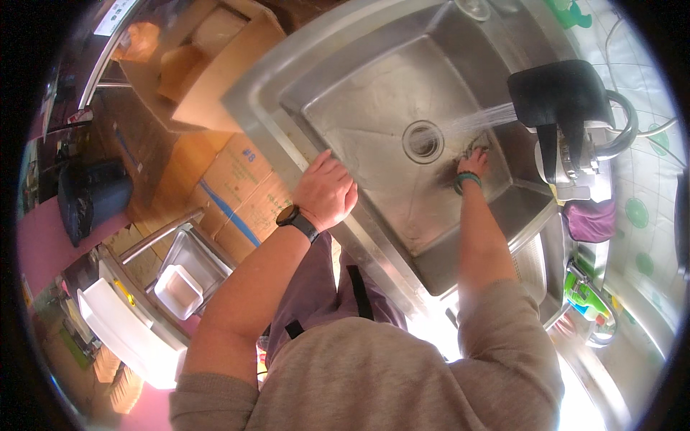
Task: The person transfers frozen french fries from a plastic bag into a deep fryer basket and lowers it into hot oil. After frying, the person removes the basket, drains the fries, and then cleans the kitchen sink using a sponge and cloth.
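My left hand [328, 191], with a dark watch at the wrist, rests on the front rim of a stainless steel sink [372, 237]. Down in the basin, my right hand [474, 162] touches the floor to the right of the round drain [423, 141]; a green band circles that wrist. Whether its fingers hold something small is unclear. Water sprays from the black-headed faucet [560, 94] at the right towards the drain.
Large cardboard boxes [237, 183] lie left of the sink. A white plastic container [179, 292] stands at lower left. Beyond the divider is a second basin with a perforated tray [531, 264]. A purple cloth [591, 221] and a green bottle [579, 293] are at the right.
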`<state>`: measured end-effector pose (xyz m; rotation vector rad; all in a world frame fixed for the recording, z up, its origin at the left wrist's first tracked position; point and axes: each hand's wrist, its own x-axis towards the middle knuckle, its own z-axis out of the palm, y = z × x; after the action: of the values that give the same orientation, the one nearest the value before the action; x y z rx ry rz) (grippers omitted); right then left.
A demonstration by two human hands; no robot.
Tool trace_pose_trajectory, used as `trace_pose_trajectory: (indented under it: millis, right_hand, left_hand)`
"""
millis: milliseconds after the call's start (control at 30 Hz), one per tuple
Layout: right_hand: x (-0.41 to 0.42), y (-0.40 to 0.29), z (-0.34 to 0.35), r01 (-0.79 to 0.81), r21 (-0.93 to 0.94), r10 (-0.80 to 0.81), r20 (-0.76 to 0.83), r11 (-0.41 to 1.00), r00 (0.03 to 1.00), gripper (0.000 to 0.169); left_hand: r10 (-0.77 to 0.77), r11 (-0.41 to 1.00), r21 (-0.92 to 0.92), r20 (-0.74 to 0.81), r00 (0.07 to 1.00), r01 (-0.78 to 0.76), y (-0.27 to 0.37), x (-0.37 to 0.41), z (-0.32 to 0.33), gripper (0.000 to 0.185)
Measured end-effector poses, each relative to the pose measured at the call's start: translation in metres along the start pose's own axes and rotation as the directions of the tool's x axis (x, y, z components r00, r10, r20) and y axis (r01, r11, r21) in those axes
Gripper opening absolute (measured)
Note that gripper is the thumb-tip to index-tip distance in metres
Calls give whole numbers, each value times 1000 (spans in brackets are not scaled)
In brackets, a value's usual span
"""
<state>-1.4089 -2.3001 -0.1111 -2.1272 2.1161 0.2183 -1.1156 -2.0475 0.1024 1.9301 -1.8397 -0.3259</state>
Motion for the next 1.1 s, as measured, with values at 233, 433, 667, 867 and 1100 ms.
trace_pose_trajectory:
  millis: [233, 433, 667, 867, 1100]
  right_hand:
    - [-11, -94, 12, 545, 378, -560, -79, 748, 824, 30]
    - [-113, -148, -6, 838, 325, -833, -202, 439, 515, 28]
    - [-85, -115, -24, 479, 207, -511, 144, 853, 847, 25]
    - [4, -58, -79, 460, 351, -336, -361, 816, 870, 27]
    - [63, -35, -165, 147, 584, 64, -325, 798, 943, 30]
  left_hand:
    - [12, 1000, -9, -6, 1000, -12, -2, 1, 0, 8]
    - [-3, 1000, 12, 9, 1000, 3, 0, 1, -4, 8]
    - [2, 1000, 30, 7, 1000, -2, -1, -2, -3, 8]
    - [19, 1000, 9, -57, 998, -19, 1, 0, -4, 12]
    - [33, 998, 50, -68, 997, -29, -1, 0, -5, 15]
